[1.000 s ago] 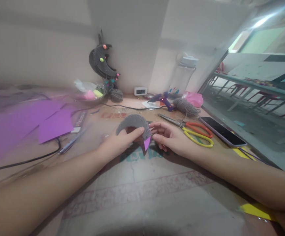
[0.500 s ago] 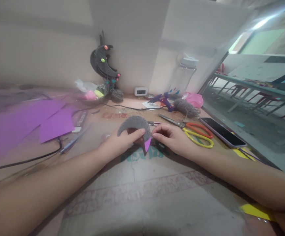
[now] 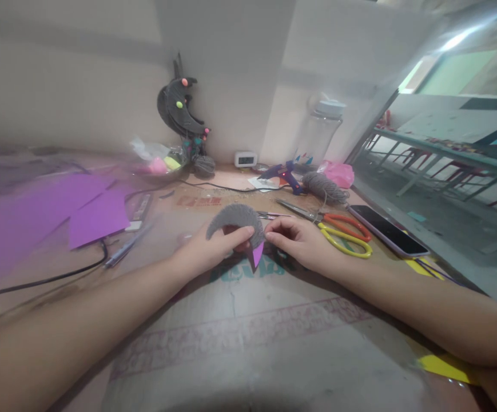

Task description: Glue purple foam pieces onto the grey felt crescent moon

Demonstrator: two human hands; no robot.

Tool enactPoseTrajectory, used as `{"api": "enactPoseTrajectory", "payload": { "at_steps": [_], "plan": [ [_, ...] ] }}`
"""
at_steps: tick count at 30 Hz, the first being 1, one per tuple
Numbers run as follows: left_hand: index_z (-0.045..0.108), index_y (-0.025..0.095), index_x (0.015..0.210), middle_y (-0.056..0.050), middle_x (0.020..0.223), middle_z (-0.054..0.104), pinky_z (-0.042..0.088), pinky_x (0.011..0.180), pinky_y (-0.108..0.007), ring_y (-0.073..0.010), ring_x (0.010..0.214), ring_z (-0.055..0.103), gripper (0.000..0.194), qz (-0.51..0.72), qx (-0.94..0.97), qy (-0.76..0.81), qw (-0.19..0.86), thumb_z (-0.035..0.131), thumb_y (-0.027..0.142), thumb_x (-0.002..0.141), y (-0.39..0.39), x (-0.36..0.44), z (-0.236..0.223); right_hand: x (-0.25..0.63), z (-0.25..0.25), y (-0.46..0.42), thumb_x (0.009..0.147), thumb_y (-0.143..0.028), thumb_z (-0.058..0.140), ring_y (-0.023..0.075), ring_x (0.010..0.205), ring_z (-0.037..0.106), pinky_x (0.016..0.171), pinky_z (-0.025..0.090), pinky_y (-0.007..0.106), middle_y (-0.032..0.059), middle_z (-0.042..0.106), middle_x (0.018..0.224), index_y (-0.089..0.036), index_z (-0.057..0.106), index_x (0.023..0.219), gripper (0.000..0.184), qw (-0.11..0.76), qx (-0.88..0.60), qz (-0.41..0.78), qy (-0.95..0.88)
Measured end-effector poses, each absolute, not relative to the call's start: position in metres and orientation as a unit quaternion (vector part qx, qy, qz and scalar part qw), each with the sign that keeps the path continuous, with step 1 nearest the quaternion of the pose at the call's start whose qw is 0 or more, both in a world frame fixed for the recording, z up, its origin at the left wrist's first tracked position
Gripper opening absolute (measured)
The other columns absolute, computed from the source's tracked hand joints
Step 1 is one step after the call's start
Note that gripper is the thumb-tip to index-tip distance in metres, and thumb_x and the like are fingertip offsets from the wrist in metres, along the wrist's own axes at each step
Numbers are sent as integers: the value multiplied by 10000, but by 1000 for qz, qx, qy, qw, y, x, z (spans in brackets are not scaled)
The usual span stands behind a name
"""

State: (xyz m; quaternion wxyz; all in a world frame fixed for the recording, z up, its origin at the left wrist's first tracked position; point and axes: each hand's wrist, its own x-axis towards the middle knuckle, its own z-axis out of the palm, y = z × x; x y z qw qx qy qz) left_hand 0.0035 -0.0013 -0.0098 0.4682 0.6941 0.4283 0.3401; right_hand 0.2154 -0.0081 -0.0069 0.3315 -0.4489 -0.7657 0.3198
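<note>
A crescent [image 3: 236,214] wound in grey yarn, with a bare purple tip [image 3: 258,254] pointing down, is gripped in my left hand [image 3: 214,243]. The thumb presses on its front near the lower end, and the other fingers are mostly behind it. Close to the right edge of the crescent, just above the purple tip, my right hand [image 3: 297,237] has thumb and forefinger pinched together. What lies between those fingertips is too small to make out. Scissors [image 3: 345,234] with orange and yellow handles lie just beyond my right hand.
Farther back are a glue gun [image 3: 285,173], a grey yarn ball [image 3: 325,187], a clear bottle [image 3: 319,134] and a small clock [image 3: 246,159]. A phone [image 3: 388,230] lies right. Purple sheets [image 3: 98,214] and a pen [image 3: 126,249] lie left. A finished-looking grey crescent [image 3: 175,109] hangs on the wall.
The crescent has shifted very slightly downward with my left hand. My right hand stays pinched beside it in nearly the same spot.
</note>
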Motion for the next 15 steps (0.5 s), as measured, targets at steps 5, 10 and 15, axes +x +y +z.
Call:
{"api": "enactPoseTrajectory", "payload": {
  "at_steps": [5,10,15],
  "plan": [
    [551,203,596,11,640,584,425,651,-266,-148,646,540,356,350,694,427,462,566,453,849,1,2,-12,215,-8,-6,853,-325,592,125,641,538,613,431,256,6,631,738,-174,640,812,164,327,-450,332,-762],
    [552,203,613,9,648,585,410,650,-271,-150,652,534,360,346,691,426,470,552,466,858,1,3,-13,215,-8,-6,852,-324,594,125,643,533,621,430,262,4,624,737,-175,635,810,161,329,-449,333,-761],
    [536,206,613,6,652,584,419,646,-272,-153,645,533,353,347,692,423,472,540,459,859,-2,3,-10,216,-10,-5,871,-320,588,137,716,557,655,446,274,29,633,829,-177,633,904,153,341,-437,360,-751]
  ]
}}
